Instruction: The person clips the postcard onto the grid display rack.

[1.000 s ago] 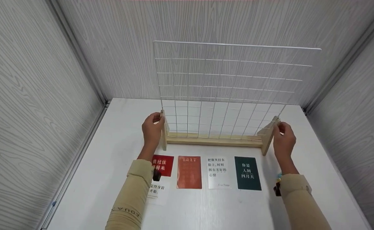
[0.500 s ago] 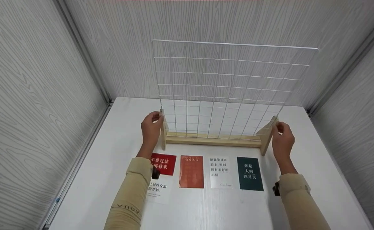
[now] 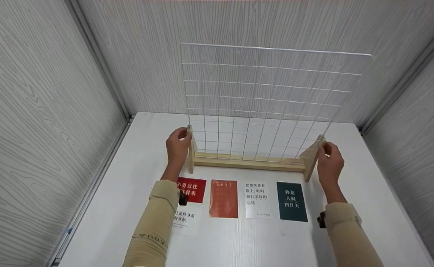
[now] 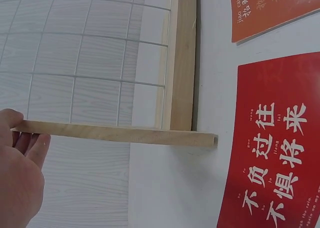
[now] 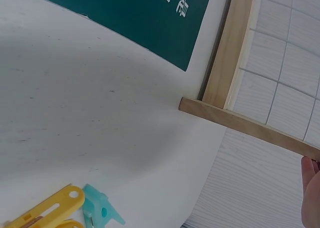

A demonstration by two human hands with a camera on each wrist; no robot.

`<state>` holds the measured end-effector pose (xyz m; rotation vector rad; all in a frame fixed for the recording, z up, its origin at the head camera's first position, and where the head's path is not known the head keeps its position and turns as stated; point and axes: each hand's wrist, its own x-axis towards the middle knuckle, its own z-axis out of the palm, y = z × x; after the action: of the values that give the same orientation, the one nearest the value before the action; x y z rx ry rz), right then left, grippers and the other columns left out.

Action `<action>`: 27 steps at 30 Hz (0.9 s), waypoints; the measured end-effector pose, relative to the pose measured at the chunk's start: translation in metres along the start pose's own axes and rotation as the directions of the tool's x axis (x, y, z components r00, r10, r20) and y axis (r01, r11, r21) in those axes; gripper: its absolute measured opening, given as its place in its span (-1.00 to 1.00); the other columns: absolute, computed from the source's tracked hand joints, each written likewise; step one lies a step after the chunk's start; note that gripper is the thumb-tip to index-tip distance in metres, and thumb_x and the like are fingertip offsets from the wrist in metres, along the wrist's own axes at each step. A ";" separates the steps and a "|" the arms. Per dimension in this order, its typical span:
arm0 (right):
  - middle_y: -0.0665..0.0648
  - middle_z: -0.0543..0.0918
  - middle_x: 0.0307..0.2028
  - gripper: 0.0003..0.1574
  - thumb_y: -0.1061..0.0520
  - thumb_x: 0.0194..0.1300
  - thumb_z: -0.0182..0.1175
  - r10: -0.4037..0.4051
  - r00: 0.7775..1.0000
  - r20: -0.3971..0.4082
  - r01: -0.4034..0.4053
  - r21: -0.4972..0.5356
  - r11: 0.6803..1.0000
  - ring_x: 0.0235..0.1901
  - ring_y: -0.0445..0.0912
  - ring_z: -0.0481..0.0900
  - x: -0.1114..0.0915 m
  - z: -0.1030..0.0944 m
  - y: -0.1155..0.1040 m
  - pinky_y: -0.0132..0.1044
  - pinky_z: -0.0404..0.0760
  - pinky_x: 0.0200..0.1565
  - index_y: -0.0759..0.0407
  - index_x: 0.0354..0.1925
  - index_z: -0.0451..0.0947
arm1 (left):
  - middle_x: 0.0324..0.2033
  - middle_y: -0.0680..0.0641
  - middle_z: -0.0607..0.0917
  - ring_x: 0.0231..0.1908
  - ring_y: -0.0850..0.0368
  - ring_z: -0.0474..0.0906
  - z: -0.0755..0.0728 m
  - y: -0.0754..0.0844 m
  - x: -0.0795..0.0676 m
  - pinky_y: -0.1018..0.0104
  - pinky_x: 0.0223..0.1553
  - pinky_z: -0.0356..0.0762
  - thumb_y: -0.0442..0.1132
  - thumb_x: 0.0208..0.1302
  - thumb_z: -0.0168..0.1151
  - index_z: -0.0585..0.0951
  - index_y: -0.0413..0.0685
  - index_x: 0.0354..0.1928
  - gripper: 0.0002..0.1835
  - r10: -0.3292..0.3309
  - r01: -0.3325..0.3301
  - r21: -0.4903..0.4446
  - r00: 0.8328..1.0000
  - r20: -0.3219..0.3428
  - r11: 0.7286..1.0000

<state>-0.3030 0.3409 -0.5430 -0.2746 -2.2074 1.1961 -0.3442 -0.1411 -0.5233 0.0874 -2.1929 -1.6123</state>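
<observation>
Tabletop (image 3: 254, 244): wooden stand (image 3: 246, 164); yellow piece (image 5: 64, 202) right-wrist view only.

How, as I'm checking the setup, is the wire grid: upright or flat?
Upright: the wire grid rises from the wooden stand, whose sides the left hand and right hand grip.

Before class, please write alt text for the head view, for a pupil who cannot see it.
A person's left hand and right hand pinch opposite ends of a pale wooden stand that holds a rectangular white wire grid. Nearer the viewer, five rectangular printed cards in red, orange-red, white and dark green lie on a white table.
</observation>
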 end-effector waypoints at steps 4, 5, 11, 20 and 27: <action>0.17 0.65 0.08 -0.51 -0.08 0.55 0.03 0.018 1.000 0.015 -0.018 -0.010 1.000 0.08 -0.07 0.58 -0.001 0.000 -0.002 -0.32 0.56 0.05 0.16 0.25 0.50 | -0.07 -0.10 0.70 -0.02 0.07 0.61 -0.001 0.000 0.000 0.22 -0.09 0.65 -0.16 0.41 0.25 0.65 -0.14 0.07 -0.71 -0.001 0.001 -0.002 1.000 -0.012 1.000; 0.17 0.64 0.09 -0.50 -0.09 0.55 0.03 0.025 0.999 0.022 -0.025 -0.009 1.000 0.08 -0.07 0.57 -0.001 0.000 -0.003 -0.29 0.57 0.06 0.16 0.25 0.49 | -0.07 -0.10 0.70 -0.02 0.07 0.61 -0.001 -0.001 -0.001 0.22 -0.09 0.65 -0.16 0.41 0.24 0.65 -0.14 0.07 -0.71 -0.004 0.004 -0.005 1.000 -0.018 1.000; 0.18 0.62 0.11 -0.48 -0.12 0.55 0.03 0.038 0.999 0.037 -0.039 0.016 0.999 0.11 -0.04 0.55 -0.001 0.000 -0.003 -0.26 0.55 0.09 0.16 0.26 0.48 | -0.03 -0.09 0.68 0.01 0.08 0.60 -0.003 -0.003 -0.005 0.23 -0.03 0.64 -0.15 0.42 0.24 0.63 -0.12 0.10 -0.69 0.000 0.000 -0.026 1.000 -0.021 1.000; 0.17 0.62 0.09 -0.47 -0.15 0.52 0.08 -0.002 0.999 0.038 0.002 0.016 1.000 0.10 -0.02 0.54 -0.003 -0.007 0.003 -0.40 0.50 0.03 0.15 0.23 0.50 | 0.04 -0.15 0.63 0.06 0.06 0.58 -0.004 -0.002 -0.013 0.26 0.06 0.61 -0.15 0.43 0.25 0.56 -0.15 0.22 -0.60 0.037 -0.039 -0.047 0.999 -0.040 0.998; 0.17 0.62 0.09 -0.39 -0.21 0.50 0.09 0.032 0.999 0.040 -0.031 -0.021 0.999 0.13 -0.05 0.54 -0.009 -0.019 0.003 -0.20 0.53 0.08 0.17 0.27 0.48 | 0.04 -0.09 0.61 0.10 0.01 0.57 -0.009 0.001 -0.023 0.30 0.12 0.58 -0.13 0.38 0.32 0.55 -0.09 0.23 -0.56 0.056 -0.068 -0.086 0.989 -0.139 0.994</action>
<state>-0.2845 0.3516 -0.5418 -0.2972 -2.2586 1.2059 -0.3195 -0.1417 -0.5267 0.0989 -1.9981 -1.6200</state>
